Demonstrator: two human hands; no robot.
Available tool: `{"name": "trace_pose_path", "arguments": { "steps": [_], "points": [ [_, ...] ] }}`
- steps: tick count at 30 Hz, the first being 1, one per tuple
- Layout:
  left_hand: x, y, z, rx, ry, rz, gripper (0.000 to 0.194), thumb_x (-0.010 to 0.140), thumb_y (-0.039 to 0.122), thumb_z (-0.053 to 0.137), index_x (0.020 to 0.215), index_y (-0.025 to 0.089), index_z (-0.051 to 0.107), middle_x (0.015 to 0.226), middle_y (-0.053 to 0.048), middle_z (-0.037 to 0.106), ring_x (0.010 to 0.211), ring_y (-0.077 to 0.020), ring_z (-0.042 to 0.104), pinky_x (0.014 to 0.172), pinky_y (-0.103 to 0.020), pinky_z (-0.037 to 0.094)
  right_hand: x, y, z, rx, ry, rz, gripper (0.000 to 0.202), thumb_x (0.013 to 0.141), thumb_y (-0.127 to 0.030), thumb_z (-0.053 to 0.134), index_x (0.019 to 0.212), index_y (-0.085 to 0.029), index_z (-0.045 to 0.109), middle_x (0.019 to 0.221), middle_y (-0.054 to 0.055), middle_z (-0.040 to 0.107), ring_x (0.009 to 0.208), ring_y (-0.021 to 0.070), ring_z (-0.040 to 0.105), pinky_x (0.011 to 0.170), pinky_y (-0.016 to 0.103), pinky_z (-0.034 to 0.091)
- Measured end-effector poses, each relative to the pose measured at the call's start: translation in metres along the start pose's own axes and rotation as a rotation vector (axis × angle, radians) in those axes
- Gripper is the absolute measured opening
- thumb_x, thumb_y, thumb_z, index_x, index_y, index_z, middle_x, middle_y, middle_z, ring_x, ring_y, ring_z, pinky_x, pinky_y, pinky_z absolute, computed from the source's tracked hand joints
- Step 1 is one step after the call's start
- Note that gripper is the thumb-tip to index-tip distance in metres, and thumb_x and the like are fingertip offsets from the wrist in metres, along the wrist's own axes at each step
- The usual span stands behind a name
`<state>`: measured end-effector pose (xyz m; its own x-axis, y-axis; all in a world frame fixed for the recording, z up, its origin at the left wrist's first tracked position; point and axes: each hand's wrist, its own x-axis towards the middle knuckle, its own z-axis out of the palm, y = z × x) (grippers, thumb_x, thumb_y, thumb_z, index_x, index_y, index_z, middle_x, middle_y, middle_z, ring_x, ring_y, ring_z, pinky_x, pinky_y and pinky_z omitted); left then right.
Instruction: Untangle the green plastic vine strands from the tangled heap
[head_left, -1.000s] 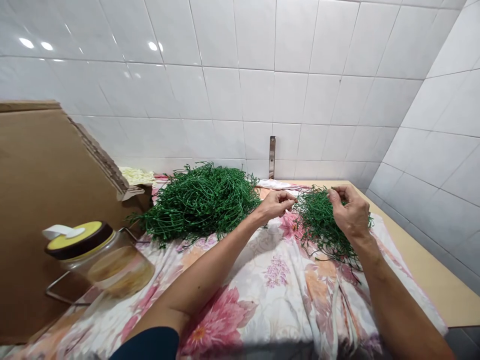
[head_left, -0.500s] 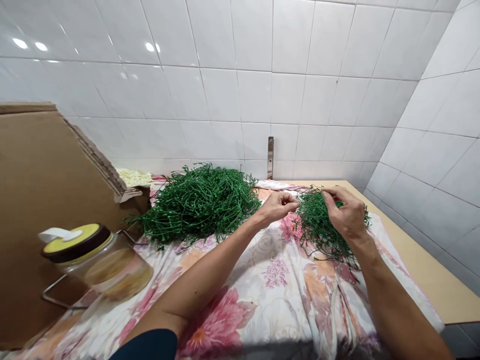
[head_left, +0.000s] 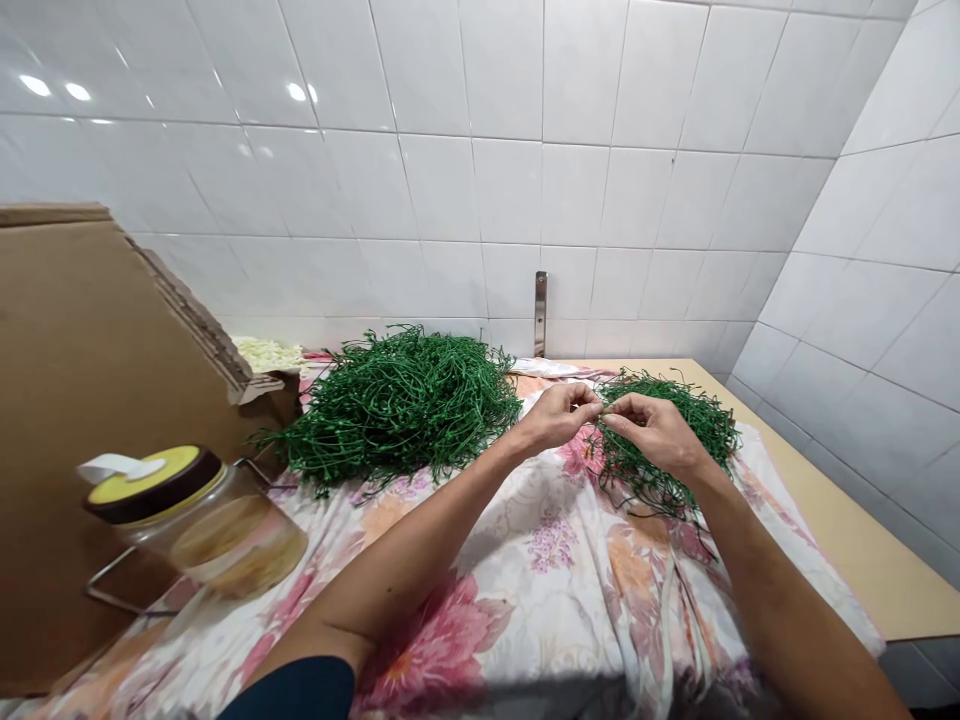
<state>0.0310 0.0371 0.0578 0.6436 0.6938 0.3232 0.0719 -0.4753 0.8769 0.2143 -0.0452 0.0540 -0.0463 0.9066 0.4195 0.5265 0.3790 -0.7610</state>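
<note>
My left hand (head_left: 561, 412) is pinched closed between two heaps of green stems, its fingertips meeting those of my right hand (head_left: 651, 430). The fingers of my right hand are also pinched together, at the left edge of the smaller green heap (head_left: 697, 420). Whatever the fingertips hold is too small to make out. The larger heap of thin green stems (head_left: 405, 400) lies left of my hands. Both heaps rest on a floral cloth (head_left: 555, 610).
At the left stands a jar with a yellow and brown lid (head_left: 202, 530), beside a cardboard box (head_left: 82, 400). Pale pieces (head_left: 266, 354) lie behind the box. A metal bracket (head_left: 541, 315) is on the tiled wall. Bare tabletop (head_left: 862, 545) shows at the right.
My right hand has moved left and slightly down from over the smaller heap, and its fingertips now meet those of my left hand. My left hand has barely moved.
</note>
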Motion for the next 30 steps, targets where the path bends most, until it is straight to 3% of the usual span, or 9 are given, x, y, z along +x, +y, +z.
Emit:
{"name": "trace_pose_path", "arguments": {
  "steps": [4,11,18,25,30],
  "points": [
    [0.000,-0.003,0.001,0.096,-0.011,0.052,0.021,0.086,0.034,0.061,0.084,0.014,0.063,0.074,-0.002,0.061,0.066,-0.0114,0.051,0.060,-0.024,0.038,0.000,0.002,-0.001,-0.015,-0.013,0.031,0.027,0.087,-0.045,0.069,0.081,-0.018,0.068,0.078,0.002,0.069,0.068,0.0158,0.057,0.063,0.029,0.044],
    [-0.004,0.007,-0.005,0.197,-0.119,0.014,0.019,0.085,0.029,0.061,0.088,0.013,0.071,0.077,-0.004,0.067,0.070,-0.0140,0.058,0.063,-0.024,0.041,0.001,0.012,-0.002,-0.054,-0.044,0.022,0.030,0.087,-0.048,0.069,0.083,-0.018,0.067,0.079,0.003,0.068,0.070,0.0164,0.057,0.066,0.029,0.045],
    [-0.009,0.014,-0.002,0.452,-0.027,0.142,0.016,0.088,0.022,0.059,0.088,0.014,0.072,0.080,-0.004,0.071,0.072,-0.0144,0.058,0.066,-0.026,0.039,0.001,0.012,-0.003,-0.114,-0.122,0.057,0.034,0.092,-0.050,0.061,0.080,-0.018,0.064,0.075,0.001,0.061,0.067,0.0147,0.049,0.062,0.029,0.039],
    [-0.008,0.013,-0.002,0.451,-0.016,0.153,0.015,0.089,0.024,0.059,0.087,0.015,0.071,0.078,-0.004,0.070,0.071,-0.0152,0.059,0.066,-0.026,0.040,0.002,0.012,-0.003,-0.112,-0.100,-0.019,0.028,0.093,-0.044,0.059,0.082,-0.019,0.060,0.077,0.000,0.058,0.071,0.0151,0.049,0.066,0.029,0.040],
    [-0.009,0.008,0.001,0.608,-0.019,0.209,0.015,0.089,0.021,0.057,0.091,0.017,0.071,0.086,-0.006,0.071,0.076,-0.0172,0.060,0.069,-0.027,0.040,0.001,0.016,0.000,-0.235,-0.067,-0.041,0.023,0.094,-0.038,0.058,0.081,-0.020,0.059,0.077,0.000,0.059,0.072,0.0157,0.049,0.067,0.030,0.038]
  ]
}}
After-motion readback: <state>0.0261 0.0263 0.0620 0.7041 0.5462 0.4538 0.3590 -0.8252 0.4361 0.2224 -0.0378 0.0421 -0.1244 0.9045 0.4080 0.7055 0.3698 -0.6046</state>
